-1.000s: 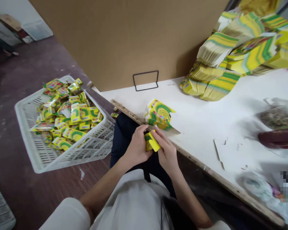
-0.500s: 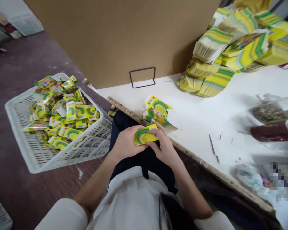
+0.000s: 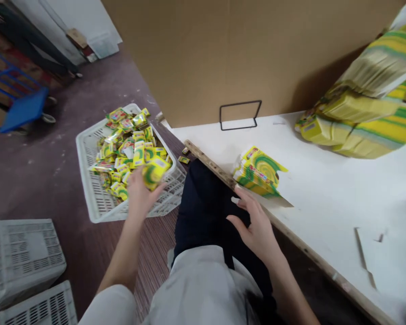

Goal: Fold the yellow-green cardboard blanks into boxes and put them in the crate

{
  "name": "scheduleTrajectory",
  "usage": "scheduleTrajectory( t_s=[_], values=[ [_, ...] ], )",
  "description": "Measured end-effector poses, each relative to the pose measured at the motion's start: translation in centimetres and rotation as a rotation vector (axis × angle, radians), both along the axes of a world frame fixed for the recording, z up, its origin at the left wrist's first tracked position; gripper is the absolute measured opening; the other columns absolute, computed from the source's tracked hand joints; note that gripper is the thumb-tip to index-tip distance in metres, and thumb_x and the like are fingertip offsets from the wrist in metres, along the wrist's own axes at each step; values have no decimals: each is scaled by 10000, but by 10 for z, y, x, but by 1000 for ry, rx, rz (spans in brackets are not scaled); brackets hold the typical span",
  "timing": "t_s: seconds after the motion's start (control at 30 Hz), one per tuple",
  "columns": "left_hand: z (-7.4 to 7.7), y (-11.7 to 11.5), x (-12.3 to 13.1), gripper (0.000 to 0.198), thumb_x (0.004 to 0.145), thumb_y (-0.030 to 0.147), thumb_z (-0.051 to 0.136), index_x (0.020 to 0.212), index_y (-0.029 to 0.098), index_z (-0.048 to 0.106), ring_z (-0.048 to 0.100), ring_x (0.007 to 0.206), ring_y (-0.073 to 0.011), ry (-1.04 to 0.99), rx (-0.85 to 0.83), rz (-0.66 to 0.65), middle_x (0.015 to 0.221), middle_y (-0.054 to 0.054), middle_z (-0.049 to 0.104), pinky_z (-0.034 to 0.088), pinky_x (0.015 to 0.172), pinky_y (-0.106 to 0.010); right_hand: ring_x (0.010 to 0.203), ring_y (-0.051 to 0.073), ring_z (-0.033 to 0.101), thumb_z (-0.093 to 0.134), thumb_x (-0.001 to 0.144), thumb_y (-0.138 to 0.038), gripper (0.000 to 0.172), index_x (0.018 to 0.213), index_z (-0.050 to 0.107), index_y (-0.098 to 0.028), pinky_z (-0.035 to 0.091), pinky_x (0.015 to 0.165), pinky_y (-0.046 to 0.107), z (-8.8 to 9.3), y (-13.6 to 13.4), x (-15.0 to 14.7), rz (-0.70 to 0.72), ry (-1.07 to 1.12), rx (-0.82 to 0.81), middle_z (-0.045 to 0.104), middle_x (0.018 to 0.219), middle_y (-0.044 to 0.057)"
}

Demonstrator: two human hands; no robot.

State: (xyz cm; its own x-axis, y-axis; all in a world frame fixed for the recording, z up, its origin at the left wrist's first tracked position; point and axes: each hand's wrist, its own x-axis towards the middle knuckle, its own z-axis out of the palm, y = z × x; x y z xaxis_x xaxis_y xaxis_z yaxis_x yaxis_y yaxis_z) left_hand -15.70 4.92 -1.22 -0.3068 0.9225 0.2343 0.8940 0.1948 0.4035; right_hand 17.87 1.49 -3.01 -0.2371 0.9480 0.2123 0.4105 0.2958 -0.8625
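My left hand (image 3: 139,195) is stretched out over the near rim of a white slatted crate (image 3: 88,180) on the floor. A small yellow and green box (image 3: 154,171) sits at its fingertips, blurred by motion. The crate holds several more such boxes (image 3: 128,146). My right hand (image 3: 253,223) hovers open and empty over my lap, just below the table edge. Right beyond it a small stack of flat yellow and green cartons (image 3: 257,171) lies on the white table (image 3: 325,189).
A tall brown cardboard sheet (image 3: 240,54) stands at the table's back, with a black wire stand (image 3: 239,115) before it. Big bundles of flat cartons (image 3: 365,113) lie at the right. Empty white crates (image 3: 23,257) sit at the lower left, a blue trolley (image 3: 23,108) farther off.
Both hands held one box over my lap before. My left hand has swung it left to the crate, my right hand has let go and opened. The view turned left.
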Motion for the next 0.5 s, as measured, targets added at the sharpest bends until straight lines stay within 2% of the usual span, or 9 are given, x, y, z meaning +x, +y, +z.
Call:
scheduleTrajectory(
  t_s=[0.03, 0.07, 0.1, 0.17, 0.27, 0.33, 0.4, 0.5],
  values=[
    [-3, 7, -22, 882, 801, 559, 710, 1468, 80, 388, 370, 1449, -426, 115, 22, 147, 1515, -270, 438, 315, 1178, -579, 1296, 262, 604, 608, 977, -287, 537, 1486, 437, -295, 568, 1050, 452, -2, 1, 2, -12, -31, -5, 573, 1431, 113],
    [-7, 15, -40, 923, 827, 565, 680, 1508, 53, 326, 289, 1492, -437, 183, -1, 234, 1568, -295, 354, 271, 1193, -597, 1249, 259, 636, 595, 983, -276, 485, 1453, 475, -289, 571, 1044, 462, -5, 2, 4, -19, -59, -12, 619, 1369, 105],
    [-12, 26, -52, 895, 859, 543, 647, 1522, 46, 312, 266, 1505, -429, 222, -38, 255, 1589, -295, 324, 257, 1202, -587, 1214, 260, 657, 588, 986, -270, 449, 1426, 501, -281, 575, 1036, 468, -7, 2, 4, -18, -81, -20, 644, 1328, 102],
    [-26, 51, -61, 774, 903, 477, 602, 1527, 94, 352, 233, 1527, -398, 282, -140, 157, 1630, -240, 298, 233, 1222, -550, 1176, 261, 679, 578, 988, -262, 412, 1397, 526, -266, 586, 1016, 463, -11, 3, 1, 15, -108, -37, 659, 1301, 104],
    [-53, 93, -53, 589, 960, 392, 508, 1516, 213, 434, 155, 1559, -366, 359, -340, -15, 1687, -130, 238, 154, 1236, -577, 1152, 253, 694, 561, 990, -247, 396, 1385, 535, -256, 599, 994, 434, -13, 3, -6, 77, -128, -37, 669, 1288, 105],
    [-71, 115, -52, 520, 962, 359, 498, 1465, 232, 517, 187, 1552, -359, 359, -385, -18, 1671, -115, 295, 113, 1240, -588, 1152, 250, 697, 550, 992, -243, 403, 1394, 527, -254, 606, 982, 425, -14, 2, -9, 80, -148, -28, 672, 1288, 104],
    [-84, 129, -61, 524, 958, 417, 506, 1450, 241, 542, 192, 1542, -387, 355, -402, 24, 1655, -124, 330, 82, 1227, -632, 1145, 253, 703, 545, 992, -249, 405, 1397, 526, -256, 616, 962, 423, -17, 1, -8, 60, -175, -24, 681, 1281, 102],
    [-89, 141, -92, 568, 960, 494, 480, 1481, 269, 506, 129, 1542, -436, 344, -410, 123, 1650, -138, 330, 103, 1175, -721, 1116, 258, 719, 550, 986, -266, 396, 1381, 547, -255, 628, 935, 416, -25, 0, -3, 37, -201, -30, 705, 1245, 100]
  ],
)
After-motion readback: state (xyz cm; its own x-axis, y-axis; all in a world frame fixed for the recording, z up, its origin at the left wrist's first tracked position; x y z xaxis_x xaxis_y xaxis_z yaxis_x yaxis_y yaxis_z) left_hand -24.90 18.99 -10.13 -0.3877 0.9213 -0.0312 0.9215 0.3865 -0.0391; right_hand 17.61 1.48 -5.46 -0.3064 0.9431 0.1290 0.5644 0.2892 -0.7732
